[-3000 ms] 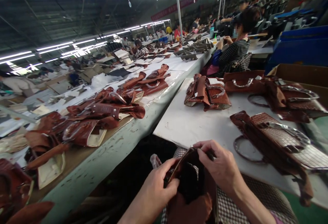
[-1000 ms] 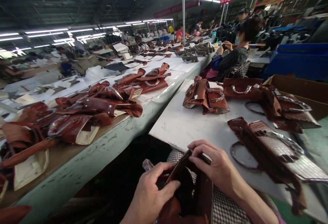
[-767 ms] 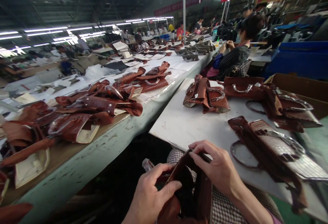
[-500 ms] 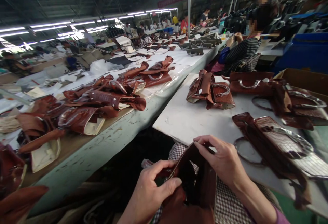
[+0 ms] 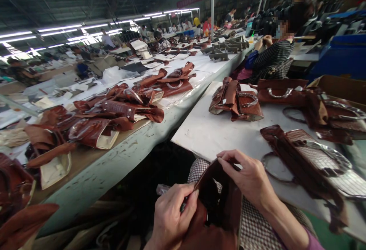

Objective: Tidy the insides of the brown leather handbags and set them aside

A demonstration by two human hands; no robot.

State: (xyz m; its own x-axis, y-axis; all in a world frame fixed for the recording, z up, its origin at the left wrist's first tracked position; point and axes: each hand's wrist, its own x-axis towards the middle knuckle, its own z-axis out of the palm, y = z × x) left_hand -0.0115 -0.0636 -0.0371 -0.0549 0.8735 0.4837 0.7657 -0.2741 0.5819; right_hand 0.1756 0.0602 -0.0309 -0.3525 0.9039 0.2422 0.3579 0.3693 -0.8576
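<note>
On my lap rests a brown leather handbag (image 5: 211, 234), its mouth turned up and its dark inside showing. My left hand (image 5: 174, 212) pinches the near-left part of the rim between thumb and fingers. At the far corner of the same edge, my right hand (image 5: 243, 173) grips the leather with thumb and fingertips. The rim runs taut between the two hands. Most of the bag's lower part is out of frame or hidden behind my left hand. A clear plastic-wrapped piece (image 5: 162, 189) pokes out beyond my left hand.
A white table (image 5: 197, 135) at the right bears several brown handbags (image 5: 237, 101) with wrapped handles. On the long bench (image 5: 126, 158) at the left lie more brown bags (image 5: 94, 132). Farther off, a person in a striped sleeve (image 5: 271, 55) sits beside a blue bin (image 5: 337, 55).
My left hand has shifted up and right along the rim, and its thumb now presses against its fingers. The right hand keeps its hold at the corner. The view has moved slightly.
</note>
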